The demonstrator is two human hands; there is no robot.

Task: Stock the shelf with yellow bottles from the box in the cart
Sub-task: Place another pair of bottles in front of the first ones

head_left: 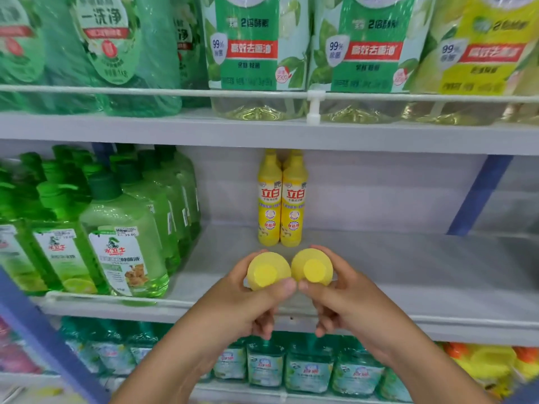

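At the lower centre of the frame, the left hand (248, 298) is wrapped round a yellow bottle (267, 271), thumb across the near side and fingers curled beneath, and the bottle is seen end-on, so only its round yellow end faces the camera. Just to the right, the right hand (347, 298) grips a second yellow bottle (312, 268) in the same way, also end-on. The two bottles sit side by side, nearly touching, and the two thumbs meet tip to tip below them. Both are held just above the front part of the middle shelf (408, 275), a pale grey board that runs across the centre of the frame. Further back on that shelf, in the middle of the frame, two yellow bottles (281, 205) with red characters on their labels stand upright, touching each other, close to the back wall; more yellow caps show behind them. To the left on the same shelf stand rows of green pump bottles (116, 228), packed tight. On the upper shelf across the top of the frame are large green-labelled refill bottles (256, 53) behind a white rail (175, 91), with a yellow-labelled one (481, 53) at the upper right. Along the bottom of the frame, below the hands, teal-capped bottles (309, 365) fill the lower shelf.
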